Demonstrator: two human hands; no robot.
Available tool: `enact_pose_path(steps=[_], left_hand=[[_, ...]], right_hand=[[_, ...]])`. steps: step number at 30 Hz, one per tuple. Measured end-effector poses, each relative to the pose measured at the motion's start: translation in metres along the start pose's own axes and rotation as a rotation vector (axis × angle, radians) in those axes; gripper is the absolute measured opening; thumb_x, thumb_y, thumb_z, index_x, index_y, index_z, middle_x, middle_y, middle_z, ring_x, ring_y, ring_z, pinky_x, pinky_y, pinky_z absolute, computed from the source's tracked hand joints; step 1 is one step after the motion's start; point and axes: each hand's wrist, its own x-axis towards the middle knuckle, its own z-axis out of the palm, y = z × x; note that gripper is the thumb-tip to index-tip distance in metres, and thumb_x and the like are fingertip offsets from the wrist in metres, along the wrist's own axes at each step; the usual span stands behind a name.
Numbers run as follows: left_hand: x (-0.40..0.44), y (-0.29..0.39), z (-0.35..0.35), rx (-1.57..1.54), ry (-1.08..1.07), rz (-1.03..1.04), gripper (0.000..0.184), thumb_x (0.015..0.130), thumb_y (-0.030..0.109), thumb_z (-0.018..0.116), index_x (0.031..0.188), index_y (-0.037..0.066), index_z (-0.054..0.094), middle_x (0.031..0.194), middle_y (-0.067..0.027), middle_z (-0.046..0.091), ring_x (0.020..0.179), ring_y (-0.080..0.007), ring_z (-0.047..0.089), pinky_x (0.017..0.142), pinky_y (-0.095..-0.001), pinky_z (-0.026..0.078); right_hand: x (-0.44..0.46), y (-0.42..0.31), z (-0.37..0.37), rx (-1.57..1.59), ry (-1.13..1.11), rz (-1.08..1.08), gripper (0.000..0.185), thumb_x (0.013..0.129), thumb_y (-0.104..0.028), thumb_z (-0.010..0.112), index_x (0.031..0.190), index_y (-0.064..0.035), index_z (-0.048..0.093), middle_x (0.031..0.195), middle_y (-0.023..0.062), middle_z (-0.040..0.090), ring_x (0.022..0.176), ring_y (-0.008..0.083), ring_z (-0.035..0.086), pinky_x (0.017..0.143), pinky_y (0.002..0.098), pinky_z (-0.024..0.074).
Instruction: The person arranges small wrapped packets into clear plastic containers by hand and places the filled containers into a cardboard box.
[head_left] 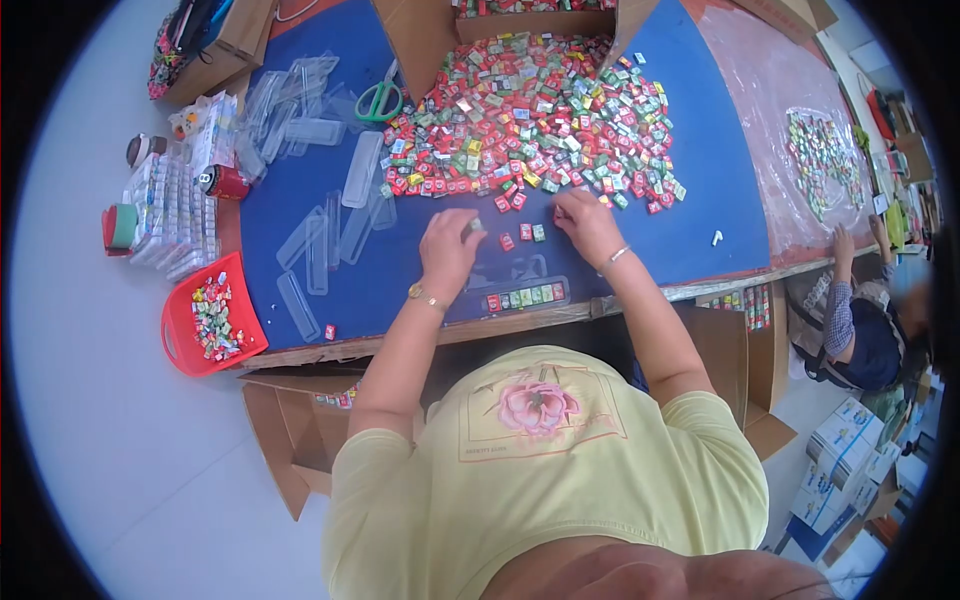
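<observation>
Head view shows me the left hand (450, 252) clamping fingers on a small greenish box (474, 226); whether the right hand (590, 228) grips something, I cannot tell. I should keep the box square, like the red-and-green row (526, 297) below.

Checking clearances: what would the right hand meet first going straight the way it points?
The right hand would likely meet the small-box pile first, at its near edge; hand height is unclear.

Open tabletop (715, 140) lies right of the obstructing box heap (530, 120).
</observation>
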Motion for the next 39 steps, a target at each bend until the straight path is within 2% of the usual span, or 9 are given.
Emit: enact_pose_path(steps=[7, 10, 14, 19, 23, 26, 33, 36, 39], left_hand=[[-0.017, 0.013, 0.002, -0.092, -0.101, 0.113, 0.042, 0.072, 0.012, 0.086, 0.112, 0.007, 0.074, 0.109, -0.0074, 0.069, 0.100, -0.0292, 0.065, 0.087, -0.0392, 0.055], [-0.017, 0.013, 0.001, -0.057, -0.110, 0.140, 0.042, 0.072, 0.013, 0.086, 0.112, 0.008, 0.074, 0.110, -0.0067, 0.069, 0.101, -0.0282, 0.064, 0.087, -0.0388, 0.055], [-0.012, 0.016, 0.003, -0.041, -0.124, 0.179, 0.040, 0.074, 0.012, 0.085, 0.112, 0.009, 0.074, 0.110, -0.0060, 0.069, 0.102, -0.0273, 0.063, 0.087, -0.0382, 0.055], [-0.006, 0.030, 0.006, -0.041, -0.126, 0.184, 0.035, 0.076, 0.010, 0.082, 0.110, 0.009, 0.074, 0.110, -0.0056, 0.069, 0.101, -0.0272, 0.063, 0.087, -0.0380, 0.055], [-0.004, 0.026, 0.012, -0.006, -0.141, 0.207, 0.032, 0.077, 0.009, 0.082, 0.108, 0.008, 0.074, 0.109, -0.0055, 0.069, 0.101, -0.0273, 0.063, 0.086, -0.0386, 0.055], [-0.007, 0.017, 0.010, -0.010, -0.126, 0.193, 0.032, 0.077, 0.009, 0.082, 0.108, 0.008, 0.074, 0.109, -0.0056, 0.070, 0.101, -0.0276, 0.063, 0.086, -0.0386, 0.054], [-0.010, 0.004, -0.002, -0.004, -0.131, 0.166, 0.034, 0.076, 0.009, 0.082, 0.109, 0.009, 0.074, 0.109, -0.0052, 0.068, 0.102, -0.0278, 0.063, 0.086, -0.0385, 0.054], [-0.009, 0.009, -0.001, -0.022, -0.157, 0.176, 0.036, 0.076, 0.009, 0.082, 0.111, 0.009, 0.073, 0.109, -0.0047, 0.067, 0.103, -0.0277, 0.062, 0.086, -0.0383, 0.054], [-0.005, 0.017, 0.004, -0.032, -0.173, 0.206, 0.038, 0.076, 0.010, 0.082, 0.114, 0.009, 0.072, 0.110, -0.0038, 0.066, 0.103, -0.0267, 0.062, 0.085, -0.0388, 0.055]], right_hand=[[-0.022, -0.018, -0.014, 0.178, -0.076, 0.012, 0.036, 0.075, -0.001, 0.078, 0.109, -0.0072, 0.069, 0.107, 0.0109, 0.066, 0.097, 0.0326, 0.066, 0.085, 0.0423, 0.0556], [-0.040, -0.022, -0.044, -0.191, -0.043, 0.000, 0.038, 0.073, 0.000, 0.079, 0.109, -0.0074, 0.069, 0.105, 0.0110, 0.065, 0.099, 0.0322, 0.065, 0.085, 0.0416, 0.0555], [-0.066, -0.018, -0.051, -0.289, -0.157, 0.134, 0.036, 0.075, -0.003, 0.079, 0.109, -0.0094, 0.070, 0.106, 0.0097, 0.065, 0.105, 0.0297, 0.064, 0.087, 0.0419, 0.0546], [-0.065, 0.001, -0.040, -0.186, -0.087, 0.142, 0.034, 0.076, -0.003, 0.078, 0.108, -0.0089, 0.069, 0.105, 0.0101, 0.065, 0.102, 0.0314, 0.063, 0.088, 0.0421, 0.0542], [-0.040, -0.014, -0.024, 0.059, 0.026, 0.084, 0.030, 0.074, 0.001, 0.077, 0.102, -0.0048, 0.068, 0.098, 0.0115, 0.064, 0.096, 0.0344, 0.063, 0.084, 0.0429, 0.0538], [-0.010, -0.039, -0.002, 0.095, 0.146, -0.186, 0.031, 0.075, 0.002, 0.076, 0.104, -0.0052, 0.068, 0.101, 0.0115, 0.066, 0.094, 0.0343, 0.063, 0.083, 0.0433, 0.0537], [0.007, -0.046, 0.031, -0.085, -0.050, -0.289, 0.038, 0.075, -0.004, 0.077, 0.111, -0.0099, 0.068, 0.105, 0.0100, 0.064, 0.100, 0.0328, 0.061, 0.089, 0.0428, 0.0520], [-0.009, -0.037, 0.002, -0.093, -0.009, -0.080, 0.041, 0.073, -0.001, 0.078, 0.112, -0.0086, 0.069, 0.105, 0.0098, 0.066, 0.103, 0.0342, 0.062, 0.089, 0.0426, 0.0527], [-0.015, -0.018, 0.006, -0.074, -0.044, -0.073, 0.040, 0.074, -0.001, 0.079, 0.112, -0.0092, 0.069, 0.106, 0.0093, 0.066, 0.104, 0.0342, 0.062, 0.088, 0.0422, 0.0533]])
